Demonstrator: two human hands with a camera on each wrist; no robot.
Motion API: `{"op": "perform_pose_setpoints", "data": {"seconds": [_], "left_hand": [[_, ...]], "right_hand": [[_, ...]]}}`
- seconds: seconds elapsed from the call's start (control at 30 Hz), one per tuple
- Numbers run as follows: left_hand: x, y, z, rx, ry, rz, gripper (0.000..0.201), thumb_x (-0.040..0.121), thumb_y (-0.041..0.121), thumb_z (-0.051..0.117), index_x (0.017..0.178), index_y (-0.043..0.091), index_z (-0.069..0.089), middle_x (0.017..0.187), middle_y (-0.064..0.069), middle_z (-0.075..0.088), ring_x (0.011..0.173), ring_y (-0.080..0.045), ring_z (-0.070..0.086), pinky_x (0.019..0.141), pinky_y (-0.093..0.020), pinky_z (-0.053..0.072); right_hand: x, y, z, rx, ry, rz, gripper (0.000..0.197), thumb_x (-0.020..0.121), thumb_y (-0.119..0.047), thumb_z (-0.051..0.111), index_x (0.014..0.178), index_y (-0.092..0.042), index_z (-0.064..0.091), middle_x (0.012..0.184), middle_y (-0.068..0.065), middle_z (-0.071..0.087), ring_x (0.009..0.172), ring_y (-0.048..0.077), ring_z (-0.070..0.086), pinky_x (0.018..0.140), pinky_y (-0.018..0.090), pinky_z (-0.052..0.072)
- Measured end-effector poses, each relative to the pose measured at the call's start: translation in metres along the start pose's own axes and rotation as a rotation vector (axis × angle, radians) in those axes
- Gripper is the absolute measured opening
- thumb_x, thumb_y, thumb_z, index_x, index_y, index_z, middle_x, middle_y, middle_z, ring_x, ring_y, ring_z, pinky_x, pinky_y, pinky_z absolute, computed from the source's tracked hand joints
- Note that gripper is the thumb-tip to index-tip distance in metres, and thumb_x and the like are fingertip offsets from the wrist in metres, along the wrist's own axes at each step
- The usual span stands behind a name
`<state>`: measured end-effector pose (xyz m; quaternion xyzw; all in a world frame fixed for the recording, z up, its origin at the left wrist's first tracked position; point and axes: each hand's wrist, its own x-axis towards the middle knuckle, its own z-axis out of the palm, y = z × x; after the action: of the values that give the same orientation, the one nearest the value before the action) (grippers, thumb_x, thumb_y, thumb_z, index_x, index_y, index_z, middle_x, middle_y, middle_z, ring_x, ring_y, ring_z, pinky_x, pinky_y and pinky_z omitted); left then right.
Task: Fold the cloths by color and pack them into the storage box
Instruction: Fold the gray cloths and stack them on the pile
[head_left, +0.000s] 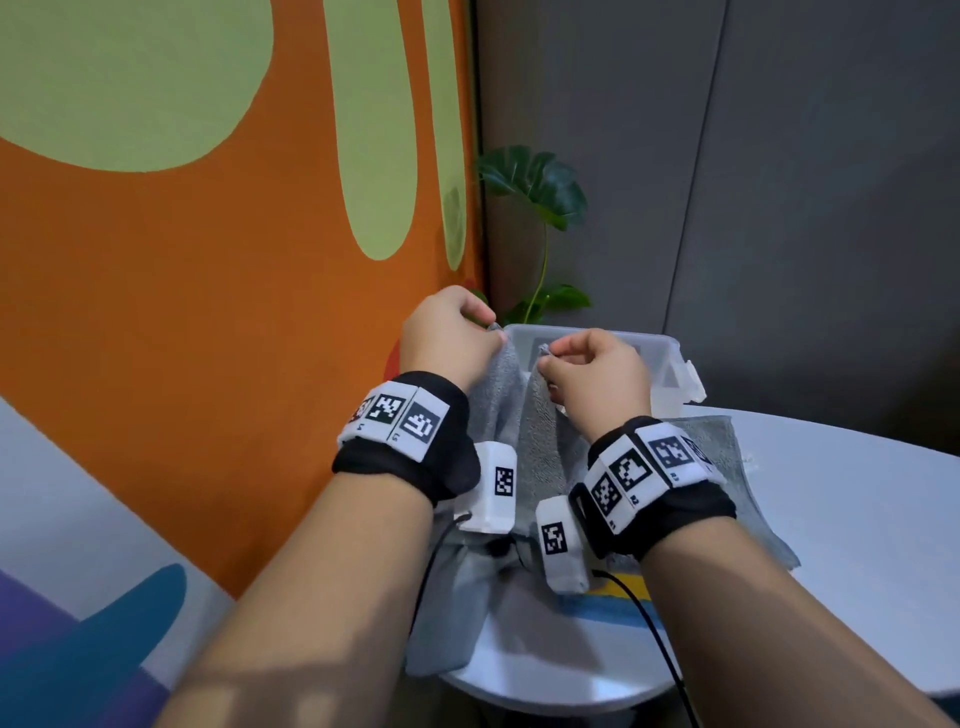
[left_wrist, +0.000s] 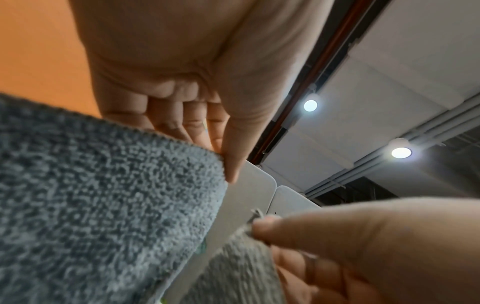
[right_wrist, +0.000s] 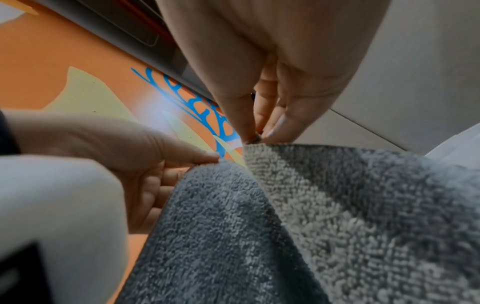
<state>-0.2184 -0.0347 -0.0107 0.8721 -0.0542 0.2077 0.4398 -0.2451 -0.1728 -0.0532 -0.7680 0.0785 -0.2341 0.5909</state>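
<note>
Cloth (head_left: 535, 441) hangs near-side below my two pinches, left hand (head_left: 449, 338) and right hand (head_left: 597, 374) each clamped on a top corner, storage box (head_left: 660, 358) just beyond.

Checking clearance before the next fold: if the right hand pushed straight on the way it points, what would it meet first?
Probably the storage box just beyond the right hand, which pinches the gray cloth; depth is unclear.
</note>
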Motion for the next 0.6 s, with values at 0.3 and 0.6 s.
{"op": "perform_pose_setpoints", "data": {"seconds": [0.3, 0.6], "left_hand": [[-0.023, 0.006, 0.024, -0.204, -0.091, -0.129, 0.012, 0.073, 0.020, 0.079, 0.071, 0.023, 0.067, 0.074, 0.002, 0.070, 0.072, -0.019, 0.068, 0.073, -0.039, 0.059], [-0.034, 0.007, 0.027, -0.313, -0.077, -0.137, 0.012, 0.074, 0.012, 0.078, 0.073, 0.019, 0.069, 0.074, -0.003, 0.072, 0.073, -0.022, 0.071, 0.071, -0.042, 0.060]], "right_hand": [[-0.005, -0.004, -0.004, -0.005, -0.039, -0.007, 0.004, 0.074, -0.027, 0.066, 0.072, -0.031, 0.065, 0.075, -0.006, 0.071, 0.078, 0.014, 0.068, 0.079, 0.043, 0.056], [-0.012, 0.001, -0.014, -0.041, -0.085, -0.116, 0.016, 0.079, -0.018, 0.070, 0.077, -0.031, 0.060, 0.075, -0.009, 0.069, 0.076, 0.008, 0.066, 0.083, 0.038, 0.054]]}}
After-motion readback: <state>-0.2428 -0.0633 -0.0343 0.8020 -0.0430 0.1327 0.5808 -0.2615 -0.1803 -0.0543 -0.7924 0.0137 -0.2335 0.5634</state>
